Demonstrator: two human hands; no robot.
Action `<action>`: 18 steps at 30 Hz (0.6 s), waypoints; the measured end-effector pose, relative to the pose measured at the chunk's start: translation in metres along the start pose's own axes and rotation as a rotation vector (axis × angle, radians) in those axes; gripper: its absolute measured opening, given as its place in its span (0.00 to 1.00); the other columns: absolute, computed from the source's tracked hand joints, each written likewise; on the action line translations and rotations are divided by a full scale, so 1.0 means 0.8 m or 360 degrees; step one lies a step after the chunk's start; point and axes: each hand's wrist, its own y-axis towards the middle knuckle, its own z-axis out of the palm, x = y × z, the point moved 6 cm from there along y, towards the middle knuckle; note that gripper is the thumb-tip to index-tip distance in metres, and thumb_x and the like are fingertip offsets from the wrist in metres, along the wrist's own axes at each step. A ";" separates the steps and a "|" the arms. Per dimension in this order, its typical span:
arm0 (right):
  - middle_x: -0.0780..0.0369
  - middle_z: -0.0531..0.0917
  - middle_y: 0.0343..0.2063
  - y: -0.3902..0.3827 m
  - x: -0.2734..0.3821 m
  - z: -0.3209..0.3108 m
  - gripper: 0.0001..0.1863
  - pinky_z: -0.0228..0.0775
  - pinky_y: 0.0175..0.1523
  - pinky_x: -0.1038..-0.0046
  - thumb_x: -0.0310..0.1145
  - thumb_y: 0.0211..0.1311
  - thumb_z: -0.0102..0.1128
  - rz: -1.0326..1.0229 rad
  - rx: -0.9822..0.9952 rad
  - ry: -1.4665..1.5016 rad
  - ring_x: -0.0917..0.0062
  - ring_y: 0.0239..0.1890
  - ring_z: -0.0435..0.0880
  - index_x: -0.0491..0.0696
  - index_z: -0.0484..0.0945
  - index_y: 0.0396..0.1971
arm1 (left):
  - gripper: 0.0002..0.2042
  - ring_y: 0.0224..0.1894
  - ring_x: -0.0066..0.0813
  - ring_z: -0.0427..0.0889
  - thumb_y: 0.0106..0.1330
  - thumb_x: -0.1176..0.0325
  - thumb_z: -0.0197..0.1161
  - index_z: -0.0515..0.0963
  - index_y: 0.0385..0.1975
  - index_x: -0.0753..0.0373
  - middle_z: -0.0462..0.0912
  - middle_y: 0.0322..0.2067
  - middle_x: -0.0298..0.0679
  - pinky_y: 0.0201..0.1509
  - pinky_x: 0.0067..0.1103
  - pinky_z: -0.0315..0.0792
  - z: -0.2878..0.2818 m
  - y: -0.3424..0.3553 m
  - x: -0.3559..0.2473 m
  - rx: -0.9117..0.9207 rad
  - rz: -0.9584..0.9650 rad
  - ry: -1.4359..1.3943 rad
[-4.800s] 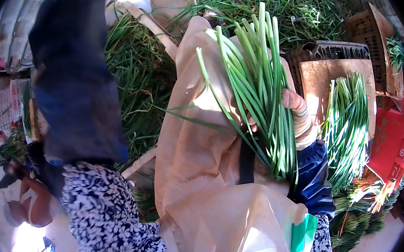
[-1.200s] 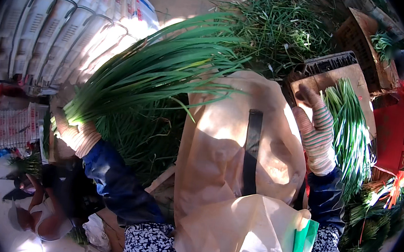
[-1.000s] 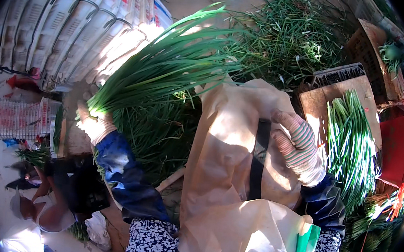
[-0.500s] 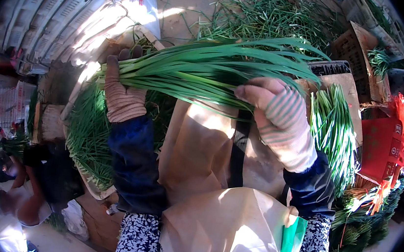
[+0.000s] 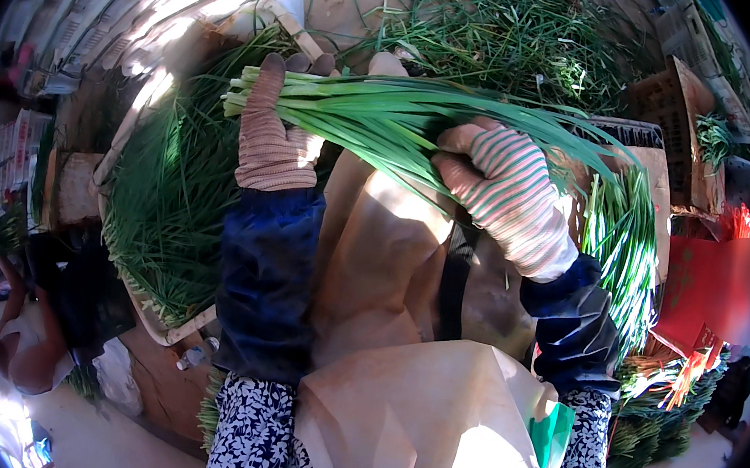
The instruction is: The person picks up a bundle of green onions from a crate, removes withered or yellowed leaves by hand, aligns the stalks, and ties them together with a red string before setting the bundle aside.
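My left hand [image 5: 275,137], in a tan knit glove, holds the pale stem end of a bunch of long green leaves [image 5: 370,110], which lies almost level across my view. My right hand [image 5: 507,193], in a striped glove, has its fingers curled on the middle of that bunch. Below both hands, a tan cloth [image 5: 377,262] covers my lap, with a translucent sheet [image 5: 415,421] over its lower part. Left of my left forearm a pale crate [image 5: 165,335] is full of similar leaves. Beside my right hand a neat bundle [image 5: 618,269] rests on cardboard [image 5: 659,214].
Loose leaves [image 5: 514,38] lie on the floor ahead. White crates [image 5: 86,25] are stacked back left, a cardboard box [image 5: 669,128] stands back right. Red bags [image 5: 688,294] and tied bundles [image 5: 650,446] lie at right. Another person [image 5: 26,334] is at the lower left.
Over the last second the bunch swung from a rising slant at the left to nearly level in front of me. My right hand moved up and left onto its leaves.
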 end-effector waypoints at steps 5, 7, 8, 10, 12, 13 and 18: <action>0.59 0.84 0.29 0.013 0.007 0.000 0.12 0.73 0.36 0.76 0.27 0.60 0.60 0.0465 0.0109 0.0419 0.79 0.29 0.81 0.40 0.81 0.43 | 0.17 0.50 0.49 0.80 0.61 0.68 0.69 0.73 0.46 0.63 0.78 0.44 0.44 0.55 0.51 0.76 0.002 -0.002 0.007 -0.0064 -0.0073 -0.0076; 0.57 0.84 0.30 0.018 0.013 0.007 0.13 0.74 0.38 0.75 0.28 0.61 0.60 0.0307 0.0279 0.0121 0.76 0.31 0.83 0.40 0.80 0.44 | 0.18 0.46 0.49 0.81 0.60 0.66 0.70 0.72 0.46 0.64 0.78 0.42 0.44 0.52 0.47 0.78 -0.005 0.005 0.011 -0.0014 -0.0099 -0.0071; 0.55 0.84 0.30 0.015 0.018 0.006 0.13 0.74 0.40 0.73 0.28 0.61 0.61 0.0232 0.0288 0.0011 0.73 0.32 0.84 0.39 0.80 0.44 | 0.21 0.45 0.49 0.81 0.60 0.64 0.70 0.70 0.47 0.66 0.77 0.43 0.45 0.50 0.44 0.79 -0.008 0.009 0.013 0.0010 -0.0090 -0.0028; 0.53 0.84 0.31 0.002 0.022 -0.003 0.13 0.73 0.42 0.71 0.27 0.60 0.61 0.0180 0.0265 -0.0055 0.68 0.34 0.84 0.39 0.80 0.44 | 0.22 0.42 0.48 0.82 0.61 0.62 0.70 0.71 0.47 0.68 0.77 0.41 0.46 0.47 0.41 0.80 -0.012 0.018 0.018 -0.0043 -0.0071 -0.0009; 0.52 0.84 0.30 -0.019 0.015 -0.016 0.12 0.73 0.42 0.70 0.26 0.59 0.62 0.0231 0.0211 0.0000 0.67 0.35 0.84 0.39 0.81 0.42 | 0.18 0.41 0.47 0.82 0.60 0.63 0.69 0.73 0.43 0.67 0.78 0.39 0.45 0.47 0.42 0.80 -0.013 0.020 0.025 -0.0065 -0.0126 -0.0037; 0.53 0.84 0.30 -0.029 0.014 -0.022 0.11 0.73 0.42 0.71 0.26 0.59 0.62 0.0243 0.0192 0.0022 0.67 0.34 0.84 0.39 0.81 0.41 | 0.17 0.41 0.47 0.82 0.60 0.64 0.69 0.74 0.41 0.67 0.78 0.37 0.44 0.47 0.42 0.80 -0.012 0.018 0.024 -0.0081 -0.0147 -0.0048; 0.55 0.84 0.25 -0.099 -0.004 -0.076 0.09 0.73 0.35 0.74 0.24 0.53 0.63 0.0552 0.0262 -0.0001 0.72 0.28 0.83 0.39 0.82 0.36 | 0.10 0.37 0.47 0.84 0.62 0.69 0.67 0.73 0.35 0.65 0.78 0.31 0.39 0.48 0.45 0.80 -0.010 0.020 0.034 0.0085 -0.0203 -0.0142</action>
